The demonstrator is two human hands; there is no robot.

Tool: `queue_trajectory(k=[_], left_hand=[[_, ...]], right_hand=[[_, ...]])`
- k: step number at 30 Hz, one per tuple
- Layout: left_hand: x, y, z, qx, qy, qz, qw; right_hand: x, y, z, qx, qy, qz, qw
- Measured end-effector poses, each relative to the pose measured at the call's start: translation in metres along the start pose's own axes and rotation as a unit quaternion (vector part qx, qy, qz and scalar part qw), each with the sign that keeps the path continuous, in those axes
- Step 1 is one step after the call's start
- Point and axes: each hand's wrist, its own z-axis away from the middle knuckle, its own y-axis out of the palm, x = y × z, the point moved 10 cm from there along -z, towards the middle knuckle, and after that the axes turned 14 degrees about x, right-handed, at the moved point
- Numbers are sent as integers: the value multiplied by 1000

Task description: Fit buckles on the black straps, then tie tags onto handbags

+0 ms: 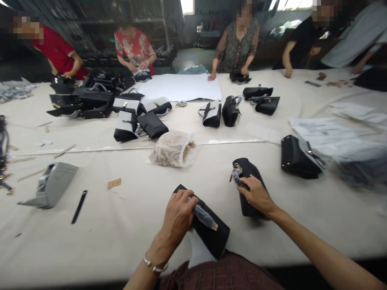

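Observation:
My left hand (180,211) is closed around the plastic-wrapped handle (205,217) of a black handbag (213,237) at the table's near edge. A white sheet (199,249) shows beneath that bag. To the right, my right hand (255,193) has its fingers bent around the wrapped handle (237,177) of a second black handbag (246,205). Gold-coloured metal shows at the handle ends of both bags. The undersides of my fingers are hidden on both hands.
A clear bag of small parts (172,151) lies ahead. Another black handbag (298,157) stands at right, near plastic wrapping (359,161). On the left are a grey holder (56,185) and a black strap (79,207). Several people stand across the table (136,237) behind more handbags (96,98).

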Motion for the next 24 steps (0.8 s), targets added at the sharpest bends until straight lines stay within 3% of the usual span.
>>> queue_trajectory(k=[4,8,13,18,21,24], left_hand=[[-6,3,-30,11,-13,29,999],[-31,-4,-85,32,37,74,996],[-70,-16,-174,40,80,124,988],[-112,-18,-253,-18,132,176,975],[-129,-9,-286,-43,161,243,956],[-142,10,-310,-18,195,277,941]], right_hand=[[-59,-76,19,-76,78,-114,987],[-98,-112,38,-168,111,-206,958],[-122,-136,31,-220,122,-275,928],[-146,-147,16,-234,125,-302,916],[-161,-144,8,-242,129,-312,910],[-170,-142,4,-235,130,-327,906]])
